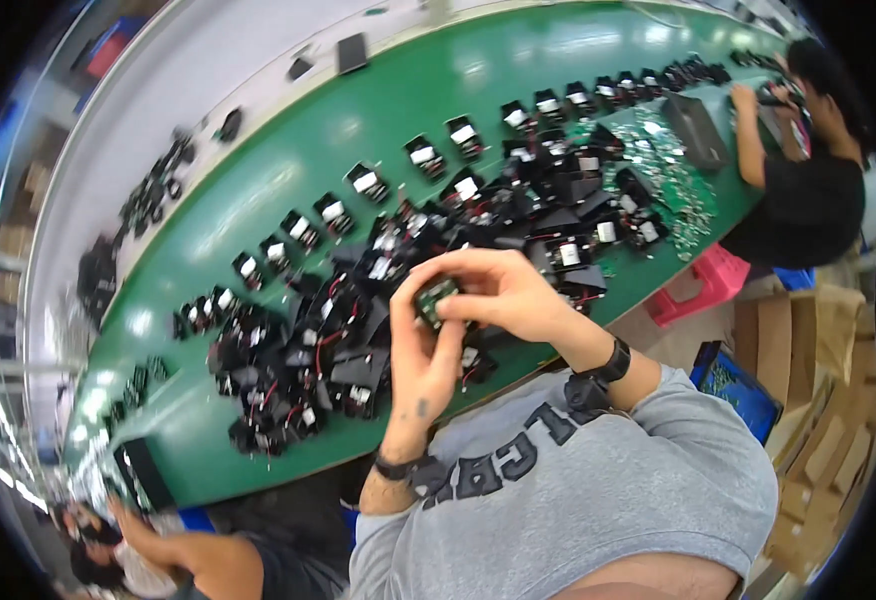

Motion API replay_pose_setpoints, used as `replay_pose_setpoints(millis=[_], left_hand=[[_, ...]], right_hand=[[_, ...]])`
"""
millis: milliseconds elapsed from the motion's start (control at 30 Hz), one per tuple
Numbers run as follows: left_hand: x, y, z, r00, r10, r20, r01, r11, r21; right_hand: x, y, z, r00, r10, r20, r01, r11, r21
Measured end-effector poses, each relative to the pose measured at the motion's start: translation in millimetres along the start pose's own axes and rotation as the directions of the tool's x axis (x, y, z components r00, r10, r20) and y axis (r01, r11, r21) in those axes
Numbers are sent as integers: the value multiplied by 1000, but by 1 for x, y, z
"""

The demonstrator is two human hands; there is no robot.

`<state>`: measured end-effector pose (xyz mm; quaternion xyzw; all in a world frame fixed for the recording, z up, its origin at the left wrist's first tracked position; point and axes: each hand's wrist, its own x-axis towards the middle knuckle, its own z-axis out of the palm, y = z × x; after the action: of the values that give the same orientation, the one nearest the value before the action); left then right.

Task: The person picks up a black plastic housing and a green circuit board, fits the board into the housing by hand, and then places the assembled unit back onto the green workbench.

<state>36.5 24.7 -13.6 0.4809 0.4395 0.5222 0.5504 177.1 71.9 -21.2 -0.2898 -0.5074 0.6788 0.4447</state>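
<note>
Both my hands are raised over the near side of the pile and meet around a small green circuit board (428, 303), which seems to sit in a dark housing. My left hand (420, 372) holds it from below and the left, its thumb pointing up along the near side. From the right, my right hand (506, 292) curls over it, with the thumb pressed on the board's face. Fingers cover much of the piece. Beneath and beyond the hands lies a heap of black plastic housings (358, 365) with red wires and white-labelled parts.
A green table (248, 215) curves across the view. Similar black units (365, 182) stand in a row beyond the heap. Loose green circuit boards (673, 185) lie at right beside a dark box (696, 132). Co-workers (808, 190) sit at both ends. Cardboard boxes (828, 460) stand at right.
</note>
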Motion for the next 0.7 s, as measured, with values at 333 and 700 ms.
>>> replay_pose_setpoints(millis=[333, 700], left_hand=[[-11, 61, -214, 774, 182, -607, -36, 969, 245], [-5, -39, -566, 459, 86, -884, 161, 971, 178]], right_hand=[[-28, -72, -290, 697, -395, -598, -293, 604, -741], [54, -56, -292, 799, -230, -555, -542, 121, -831]])
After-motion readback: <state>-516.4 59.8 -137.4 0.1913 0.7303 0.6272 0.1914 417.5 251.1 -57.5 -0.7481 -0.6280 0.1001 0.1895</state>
